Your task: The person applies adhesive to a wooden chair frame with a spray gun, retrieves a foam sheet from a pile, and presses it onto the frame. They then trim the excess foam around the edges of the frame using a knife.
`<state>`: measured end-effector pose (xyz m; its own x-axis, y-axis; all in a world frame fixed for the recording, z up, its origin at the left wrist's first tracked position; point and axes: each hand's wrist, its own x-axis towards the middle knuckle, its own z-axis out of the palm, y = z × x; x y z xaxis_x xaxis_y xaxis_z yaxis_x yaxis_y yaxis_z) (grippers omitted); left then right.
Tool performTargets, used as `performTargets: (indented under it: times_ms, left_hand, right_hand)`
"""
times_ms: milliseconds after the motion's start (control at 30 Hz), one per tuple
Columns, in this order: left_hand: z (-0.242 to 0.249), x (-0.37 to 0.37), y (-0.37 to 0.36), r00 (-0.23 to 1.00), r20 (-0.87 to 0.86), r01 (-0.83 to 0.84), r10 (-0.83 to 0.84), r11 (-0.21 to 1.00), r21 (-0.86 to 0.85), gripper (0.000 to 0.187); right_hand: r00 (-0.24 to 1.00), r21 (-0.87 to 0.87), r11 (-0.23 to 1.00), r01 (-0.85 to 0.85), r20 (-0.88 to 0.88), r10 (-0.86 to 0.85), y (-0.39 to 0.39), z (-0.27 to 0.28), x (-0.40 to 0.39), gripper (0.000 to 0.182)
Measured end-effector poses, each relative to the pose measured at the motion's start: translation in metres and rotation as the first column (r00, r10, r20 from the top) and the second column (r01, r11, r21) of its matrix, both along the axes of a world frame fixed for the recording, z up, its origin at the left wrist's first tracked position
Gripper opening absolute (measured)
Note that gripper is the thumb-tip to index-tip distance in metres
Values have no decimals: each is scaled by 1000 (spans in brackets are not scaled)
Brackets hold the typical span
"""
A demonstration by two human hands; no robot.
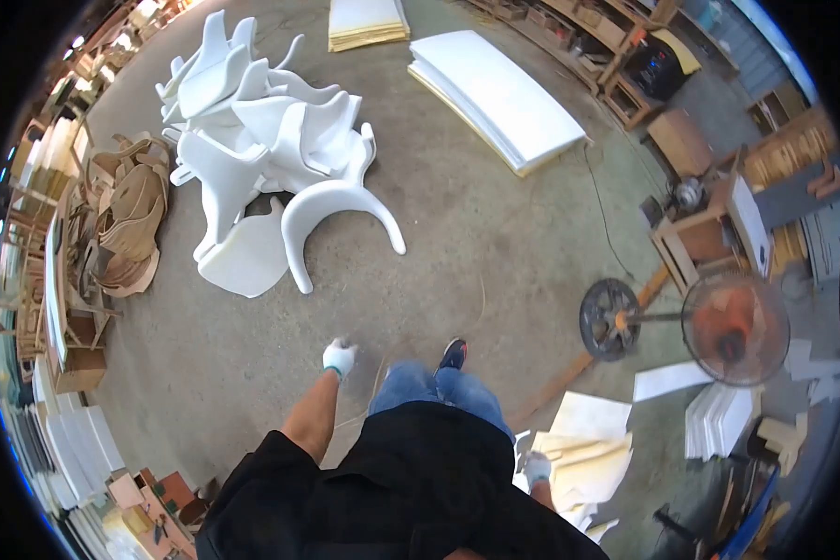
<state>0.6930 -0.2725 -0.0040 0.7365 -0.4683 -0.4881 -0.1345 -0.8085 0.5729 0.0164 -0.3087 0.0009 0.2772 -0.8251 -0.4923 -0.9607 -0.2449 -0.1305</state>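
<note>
My left hand [341, 357], in a white glove with a green cuff, hangs out in front over the bare concrete floor. Its fingers look curled in, with nothing showing in them. Nearest ahead of it lies a heap of white, curved chair-shell pieces [303, 126]; an arched white piece [341, 198] is at the near edge. My right hand [537, 469], also gloved, is low beside my body, its fingers blurred. In this view it overlaps a loose pile of white and yellowish foam sheets [583, 448].
A stack of long white sheets [499, 93] lies ahead right, with another stack [369, 23] beyond. Brown shaped pieces [131, 215] are heaped at left. To the right stand a pedestal fan [735, 329] with a round base [610, 319], a wooden stand [709, 233] and a trailing cable [602, 210].
</note>
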Motion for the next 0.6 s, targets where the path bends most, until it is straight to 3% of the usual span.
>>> performTargets:
  times_ms: [33, 67, 100, 133, 167, 200, 233, 267, 300, 333, 367, 400, 433, 467, 500, 533, 567, 600]
  left_hand:
    - [-6, -2, 1, 997, -78, -9, 13, 998, 59, 43]
    - [-7, -3, -1, 988, -151, -17, 34, 994, 112, 43]
    - [-8, 6, -22, 980, -186, -29, 65, 982, 187, 42]
    - [-20, -4, -9, 969, -237, -5, 72, 963, 270, 41]
    - [-68, 1, 3, 970, -229, -24, 85, 966, 258, 40]
    - [-27, 7, -18, 903, -184, 429, -387, 800, 419, 43]
    - [-14, 9, -38, 837, -182, 523, -515, 661, 538, 41]
    - [-23, 14, -64, 842, -177, 519, -510, 674, 526, 41]
    - [-38, 21, -86, 968, -242, 58, 75, 865, 498, 39]
    - [-50, 32, -115, 721, -314, -422, 618, 751, 508, 37]
    - [-51, 46, -155, 715, -327, -428, 619, 756, 495, 37]
    - [-48, 64, -193, 814, -318, -311, 485, 828, 466, 38]
    - [-43, 87, -225, 892, -299, -183, 339, 876, 445, 39]
    - [-40, 123, -266, 894, -293, -198, 340, 884, 423, 39]
    - [-39, 159, -306, 991, -130, 72, -22, 917, 393, 41]
    - [-34, 175, -338, 928, 31, 325, -371, 847, 422, 44]
    - [-23, 195, -377, 978, 110, -198, 179, 961, 191, 41]
    - [26, 226, -420, 947, -9, -320, 321, 947, 33, 38]
  right_hand:
    - [834, 319, 791, 522, 4, -552, -79, 87, 75, 41]
    - [916, 104, 922, 374, 113, -384, -129, 56, 75, 35]
    - [833, 125, 859, 496, 211, -512, -246, 102, 157, 36]
    - [798, 127, 851, 509, 300, -522, -303, 88, 180, 37]
    - [823, 73, 895, 439, 368, -434, -358, 98, 219, 37]
    - [826, 36, 929, 368, 446, -344, -409, 116, 262, 38]
    - [821, -9, 954, 299, 512, -252, -456, 133, 305, 38]
    - [800, -80, 981, 177, 592, -96, -505, 139, 341, 37]
    - [722, -5, 987, 159, 683, -113, -544, 167, 386, 39]
    - [725, -22, 988, 151, 682, -96, -578, 176, 419, 39]
    - [672, -15, 991, 136, 737, -81, -614, 181, 451, 38]
    - [610, -12, 993, 119, 790, -64, -651, 187, 482, 38]
    - [639, -64, 994, 87, 770, -7, -681, 184, 502, 38]
    - [664, -60, 994, 96, 748, -19, -708, 174, 517, 38]
    - [688, -60, 994, 97, 725, -23, -733, 157, 529, 38]
    - [780, -74, 991, 110, 624, -40, -752, 146, 535, 38]
    - [796, 15, 986, 168, 588, -144, -762, 142, 540, 42]
    - [829, 77, 981, 178, 525, -192, -777, 101, 528, 44]
